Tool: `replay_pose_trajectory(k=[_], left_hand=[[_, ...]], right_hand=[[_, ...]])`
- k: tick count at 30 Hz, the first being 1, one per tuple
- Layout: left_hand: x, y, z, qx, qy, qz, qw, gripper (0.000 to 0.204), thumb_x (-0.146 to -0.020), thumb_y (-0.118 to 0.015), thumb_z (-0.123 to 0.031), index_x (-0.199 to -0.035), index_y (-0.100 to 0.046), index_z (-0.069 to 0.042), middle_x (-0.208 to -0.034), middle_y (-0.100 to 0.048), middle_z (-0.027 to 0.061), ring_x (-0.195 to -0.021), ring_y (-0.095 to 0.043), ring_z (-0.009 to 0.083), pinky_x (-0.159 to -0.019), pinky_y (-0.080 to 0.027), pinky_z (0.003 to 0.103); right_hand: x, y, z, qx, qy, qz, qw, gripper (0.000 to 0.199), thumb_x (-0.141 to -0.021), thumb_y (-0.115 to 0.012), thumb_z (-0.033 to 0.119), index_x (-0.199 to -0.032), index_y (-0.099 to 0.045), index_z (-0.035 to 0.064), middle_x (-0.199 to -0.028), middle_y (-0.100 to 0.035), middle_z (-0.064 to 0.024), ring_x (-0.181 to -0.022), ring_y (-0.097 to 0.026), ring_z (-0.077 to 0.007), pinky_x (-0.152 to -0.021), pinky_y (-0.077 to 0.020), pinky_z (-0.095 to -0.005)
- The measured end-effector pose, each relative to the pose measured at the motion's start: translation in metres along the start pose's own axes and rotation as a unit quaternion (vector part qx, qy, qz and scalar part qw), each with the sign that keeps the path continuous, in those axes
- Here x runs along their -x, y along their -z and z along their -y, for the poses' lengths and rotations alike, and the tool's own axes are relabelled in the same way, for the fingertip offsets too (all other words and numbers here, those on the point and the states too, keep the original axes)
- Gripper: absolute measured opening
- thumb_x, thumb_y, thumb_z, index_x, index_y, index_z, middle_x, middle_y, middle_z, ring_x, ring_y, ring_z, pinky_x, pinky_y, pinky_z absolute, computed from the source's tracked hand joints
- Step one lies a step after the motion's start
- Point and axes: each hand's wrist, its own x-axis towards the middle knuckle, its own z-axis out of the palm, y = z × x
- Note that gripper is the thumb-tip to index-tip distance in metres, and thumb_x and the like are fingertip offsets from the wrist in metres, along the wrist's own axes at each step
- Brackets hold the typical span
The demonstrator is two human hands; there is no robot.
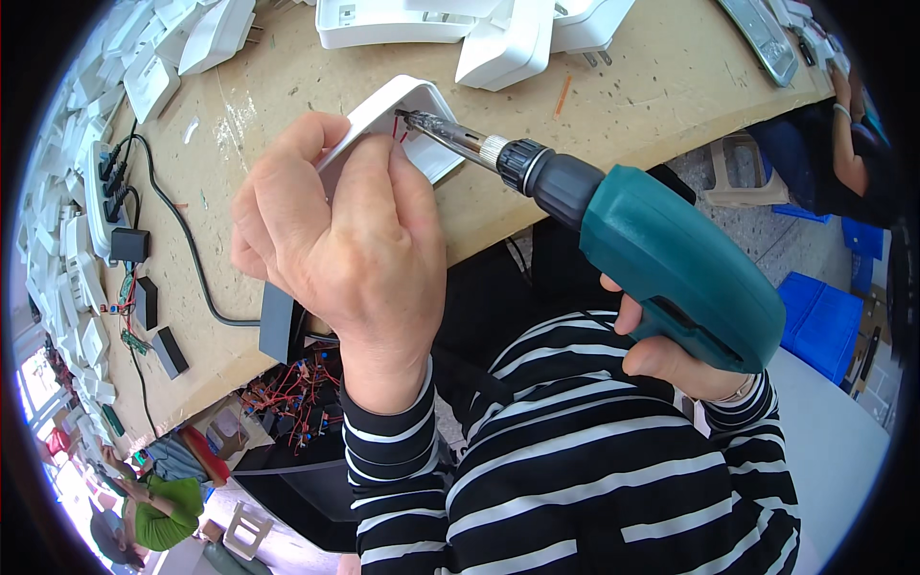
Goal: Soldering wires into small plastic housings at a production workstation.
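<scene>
Our left hand (355, 216) grips a white casing (374, 107), its fingertips partly hidden inside, and our right hand (671, 364) wraps the handle of a green power driver (680, 268); we cannot tell whether the trigger is pressed. The casing sits open just beyond our left fingers, and the driver's bit (450, 132) reaches into it from our right hand's side, its tip beside thin red wires (403, 137).

We judge those wires most at risk: a bit that slips or spins off line could nick them or wind them up. Our left fingertips are near it too, so a skid could scratch them. We cannot tell whether the table (517, 177) bears the casing; if only our left hand does, a loose hold could let it twist.
</scene>
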Motion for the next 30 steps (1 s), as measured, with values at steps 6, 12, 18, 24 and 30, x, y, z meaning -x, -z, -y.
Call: replay_pose_trajectory(k=[6,12,18,24,30], left_hand=[[-0.0001,0.0002,0.0001,-0.003,-0.002,0.005,1.0,0.006,-0.07,-0.073,-0.01,-0.076,-0.073,-0.008,-0.091,-0.063,0.0017,-0.085,-0.055,0.0204,-0.081,-0.036,0.031],[-0.0003,0.0007,0.0001,0.0,-0.001,0.004,1.0,0.006,-0.07,-0.073,-0.009,-0.076,-0.073,-0.008,-0.092,-0.063,0.0022,-0.086,-0.055,0.0207,-0.083,-0.037,0.031],[-0.0002,-0.0001,-0.0002,0.0,-0.001,0.004,1.0,0.007,-0.07,-0.072,-0.009,-0.077,-0.073,-0.008,-0.092,-0.063,0.0023,-0.087,-0.056,0.021,-0.082,-0.037,0.032],[-0.0007,0.0006,-0.0004,-0.002,-0.001,0.004,1.0,0.006,-0.07,-0.072,-0.009,-0.076,-0.073,-0.008,-0.092,-0.063,0.0023,-0.086,-0.056,0.0209,-0.082,-0.037,0.032],[0.0034,-0.003,0.004,0.021,0.003,0.016,1.0,0.01,-0.069,-0.07,-0.008,-0.079,-0.072,-0.012,-0.099,-0.058,-0.0013,-0.092,-0.05,0.0212,-0.082,-0.03,0.034]], right_hand=[[-0.0004,0.0017,0.0039,-0.014,-0.052,0.004,0.999,0.072,-0.068,-0.087,0.028,-0.121,-0.055,-0.0088,-0.108,-0.066,-0.0173,-0.081,-0.069,-0.0176,-0.067,-0.0547,-0.0244],[-0.0032,0.0036,0.0054,-0.014,-0.046,0.005,0.999,0.07,-0.069,-0.086,0.027,-0.121,-0.055,-0.0092,-0.105,-0.067,-0.0166,-0.08,-0.069,-0.0177,-0.067,-0.055,-0.0243],[-0.0046,0.0054,0.0047,-0.008,-0.03,0.025,0.999,0.07,-0.07,-0.085,0.024,-0.123,-0.053,-0.0084,-0.108,-0.066,-0.0162,-0.083,-0.069,-0.0187,-0.069,-0.0552,-0.0253],[-0.0018,0.0067,0.0085,-0.009,-0.067,0.026,0.997,0.069,-0.072,-0.085,0.022,-0.125,-0.053,-0.0085,-0.109,-0.067,-0.0154,-0.086,-0.068,-0.0192,-0.073,-0.0545,-0.0255],[-0.0055,0.0038,0.0069,-0.048,-0.033,0.006,0.998,0.07,-0.071,-0.085,0.023,-0.124,-0.053,-0.0083,-0.109,-0.066,-0.0162,-0.088,-0.069,-0.0208,-0.075,-0.0558,-0.0273]])
